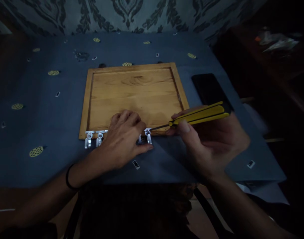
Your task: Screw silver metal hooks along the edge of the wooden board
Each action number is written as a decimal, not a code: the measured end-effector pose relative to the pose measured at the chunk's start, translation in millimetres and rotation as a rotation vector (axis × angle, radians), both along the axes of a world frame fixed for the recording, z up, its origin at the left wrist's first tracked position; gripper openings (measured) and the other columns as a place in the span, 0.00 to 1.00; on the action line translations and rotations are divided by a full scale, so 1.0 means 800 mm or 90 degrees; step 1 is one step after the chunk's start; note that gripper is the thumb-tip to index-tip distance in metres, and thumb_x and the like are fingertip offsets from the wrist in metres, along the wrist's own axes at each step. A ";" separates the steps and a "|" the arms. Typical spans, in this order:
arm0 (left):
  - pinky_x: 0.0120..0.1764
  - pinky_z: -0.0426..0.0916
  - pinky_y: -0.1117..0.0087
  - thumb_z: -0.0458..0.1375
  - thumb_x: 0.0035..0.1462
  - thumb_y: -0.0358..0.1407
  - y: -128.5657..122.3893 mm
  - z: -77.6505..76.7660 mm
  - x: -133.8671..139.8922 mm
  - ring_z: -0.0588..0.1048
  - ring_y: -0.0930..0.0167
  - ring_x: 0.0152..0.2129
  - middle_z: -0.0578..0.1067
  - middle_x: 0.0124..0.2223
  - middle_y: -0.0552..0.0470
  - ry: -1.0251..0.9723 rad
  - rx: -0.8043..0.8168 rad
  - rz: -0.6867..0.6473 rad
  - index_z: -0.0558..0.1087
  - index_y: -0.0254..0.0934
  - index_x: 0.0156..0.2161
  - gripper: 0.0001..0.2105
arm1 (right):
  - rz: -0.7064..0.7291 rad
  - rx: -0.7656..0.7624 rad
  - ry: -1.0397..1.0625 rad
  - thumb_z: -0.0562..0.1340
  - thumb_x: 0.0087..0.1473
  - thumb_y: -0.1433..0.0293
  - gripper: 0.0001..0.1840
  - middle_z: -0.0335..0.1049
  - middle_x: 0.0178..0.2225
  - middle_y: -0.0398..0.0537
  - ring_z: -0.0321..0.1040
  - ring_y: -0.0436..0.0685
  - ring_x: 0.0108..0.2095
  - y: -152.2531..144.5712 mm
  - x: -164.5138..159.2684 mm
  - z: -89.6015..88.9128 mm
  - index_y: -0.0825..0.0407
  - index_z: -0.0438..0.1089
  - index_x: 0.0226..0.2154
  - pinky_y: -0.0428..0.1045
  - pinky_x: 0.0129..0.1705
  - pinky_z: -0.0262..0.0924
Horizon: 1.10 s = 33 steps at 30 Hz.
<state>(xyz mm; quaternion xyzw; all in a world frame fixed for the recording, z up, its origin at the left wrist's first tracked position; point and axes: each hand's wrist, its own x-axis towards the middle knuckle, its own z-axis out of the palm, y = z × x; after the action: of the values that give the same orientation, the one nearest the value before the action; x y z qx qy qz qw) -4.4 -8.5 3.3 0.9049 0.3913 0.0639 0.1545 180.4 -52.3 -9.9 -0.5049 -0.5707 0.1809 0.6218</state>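
A framed wooden board lies on the table, with several small silvery metal hooks in a row along its near edge. My left hand rests over the middle of that row and hides part of it. Its fingers are curled, and thumb and forefinger close about the rightmost hook. In my right hand is a screwdriver with a yellow and black handle, held nearly level. The shaft points left, and its tip meets the upper part of that rightmost hook.
A dark smartphone lies right of the board. The blue patterned tablecloth reaches a patterned fabric backdrop at the far side. Dim clutter sits at the upper right. The table's near edge runs below my forearms.
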 end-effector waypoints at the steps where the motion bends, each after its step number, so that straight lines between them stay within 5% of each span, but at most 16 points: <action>1: 0.52 0.65 0.52 0.68 0.56 0.46 0.000 0.000 0.000 0.68 0.57 0.49 0.74 0.46 0.45 0.003 -0.002 0.001 0.76 0.33 0.44 0.18 | 0.004 -0.007 -0.003 0.71 0.54 0.70 0.07 0.77 0.32 0.41 0.73 0.52 0.23 0.000 0.000 -0.001 0.43 0.77 0.37 0.50 0.25 0.74; 15: 0.51 0.65 0.52 0.67 0.57 0.46 -0.001 -0.003 -0.001 0.67 0.57 0.48 0.74 0.45 0.45 -0.007 0.018 -0.002 0.76 0.33 0.43 0.18 | 0.012 -0.026 -0.036 0.71 0.53 0.69 0.07 0.74 0.30 0.38 0.72 0.51 0.25 0.001 -0.004 -0.003 0.43 0.75 0.36 0.48 0.27 0.72; 21: 0.52 0.65 0.51 0.67 0.57 0.47 0.000 -0.004 0.000 0.68 0.56 0.49 0.74 0.47 0.44 -0.009 0.014 0.000 0.76 0.33 0.44 0.18 | 0.120 -0.093 -0.131 0.69 0.56 0.67 0.17 0.77 0.37 0.40 0.74 0.53 0.30 0.007 0.009 0.018 0.39 0.76 0.49 0.52 0.33 0.72; 25: 0.53 0.65 0.51 0.67 0.57 0.47 0.000 -0.004 -0.001 0.67 0.56 0.50 0.74 0.47 0.44 -0.012 0.014 -0.004 0.77 0.34 0.46 0.19 | 0.170 -0.057 -0.238 0.70 0.56 0.66 0.04 0.78 0.36 0.42 0.74 0.57 0.36 0.017 0.019 0.029 0.40 0.79 0.36 0.55 0.36 0.72; 33: 0.50 0.65 0.52 0.67 0.58 0.47 -0.001 -0.006 -0.001 0.68 0.56 0.48 0.74 0.45 0.44 -0.008 0.034 -0.003 0.77 0.33 0.43 0.18 | 0.099 -0.024 -0.238 0.73 0.51 0.63 0.09 0.72 0.27 0.40 0.69 0.56 0.28 0.021 0.008 0.022 0.43 0.74 0.26 0.53 0.29 0.64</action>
<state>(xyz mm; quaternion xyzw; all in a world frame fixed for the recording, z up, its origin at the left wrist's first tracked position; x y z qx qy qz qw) -5.6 -9.7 -1.7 0.9092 0.3864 0.0797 0.1332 186.9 -35.8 8.0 -0.4953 -0.7100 0.1424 0.4798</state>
